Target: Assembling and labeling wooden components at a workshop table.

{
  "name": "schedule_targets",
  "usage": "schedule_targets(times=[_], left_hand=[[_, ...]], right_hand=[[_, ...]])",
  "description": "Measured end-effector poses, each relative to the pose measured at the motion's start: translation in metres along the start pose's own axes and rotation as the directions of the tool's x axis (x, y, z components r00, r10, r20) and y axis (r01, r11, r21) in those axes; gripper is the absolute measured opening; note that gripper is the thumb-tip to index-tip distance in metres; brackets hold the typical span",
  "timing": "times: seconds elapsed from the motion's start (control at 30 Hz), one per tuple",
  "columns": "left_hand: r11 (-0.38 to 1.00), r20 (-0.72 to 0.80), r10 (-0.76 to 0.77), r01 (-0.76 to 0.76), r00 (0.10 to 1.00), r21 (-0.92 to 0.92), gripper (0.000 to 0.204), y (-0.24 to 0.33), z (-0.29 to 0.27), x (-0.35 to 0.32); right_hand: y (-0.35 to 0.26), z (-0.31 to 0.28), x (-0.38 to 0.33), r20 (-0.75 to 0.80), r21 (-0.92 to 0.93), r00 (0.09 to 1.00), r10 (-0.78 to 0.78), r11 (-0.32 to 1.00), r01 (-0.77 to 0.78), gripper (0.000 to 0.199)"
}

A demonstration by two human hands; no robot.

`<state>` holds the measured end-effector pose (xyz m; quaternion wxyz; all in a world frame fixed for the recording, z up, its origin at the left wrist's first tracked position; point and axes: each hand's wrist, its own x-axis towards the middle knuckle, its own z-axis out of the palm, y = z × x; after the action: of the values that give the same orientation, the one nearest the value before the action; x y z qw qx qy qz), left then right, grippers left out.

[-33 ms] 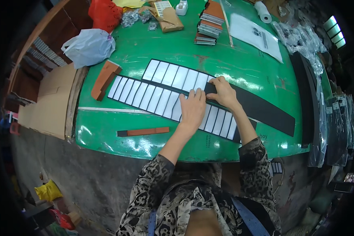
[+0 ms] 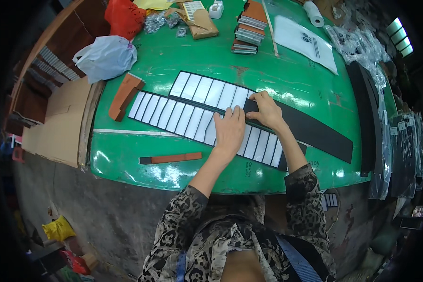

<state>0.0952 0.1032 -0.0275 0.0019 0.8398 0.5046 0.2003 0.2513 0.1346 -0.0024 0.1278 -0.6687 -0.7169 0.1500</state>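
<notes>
You stood in what looked like a workshop. Your broad green-topped bench (image 2: pixel 197 56) was scuffed and bore stacked brown-and-black pieces (image 2: pixel 250 28), a white roll (image 2: pixel 314 14) and crumpled clear plastic (image 2: pixel 355 43). Plastic-wrapped dark strips (image 2: pixel 402 150) crowded its right side, cardboard (image 2: pixel 56 124) its left, and the grey floor (image 2: pixel 113 216) was stained.

The long black strip faced with white rectangles (image 2: pixel 174 116) has matt dark borders and smooth, faintly sheeny panels resembling paper or film. Beneath it, the broad green tabletop (image 2: pixel 197 51) looks like glossy plastic, scuffed and catching bright highlights. Beyond the strip, a wide black band with white panels at one end (image 2: pixel 310 127) is matt over its bare black stretch. Left of the strip, a tan flat cardboard sheet (image 2: pixel 56 124) is dull; farther beyond it, a white rounded carrier bag (image 2: pixel 108 56) is thin, crinkled plastic.
</notes>
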Motion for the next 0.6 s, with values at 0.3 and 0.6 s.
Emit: schedule_targets(times=[0.3, 0.6], left_hand=[[1.000, -0.045, 0.018, -0.018, 0.999, -0.002, 0.041, 0.000, -0.001, -0.001], [0.695, -0.133, -0.231, 0.068, 0.964, -0.716, 0.024, 0.003, -0.055, -0.009]], right_hand=[[0.009, 0.005, -0.003, -0.112, 0.159, 0.993, -0.031, 0.986, 0.048, 0.044], [-0.020, -0.024, -0.044, -0.279, 0.450, 0.958, -0.070, 0.872, 0.195, 0.037]])
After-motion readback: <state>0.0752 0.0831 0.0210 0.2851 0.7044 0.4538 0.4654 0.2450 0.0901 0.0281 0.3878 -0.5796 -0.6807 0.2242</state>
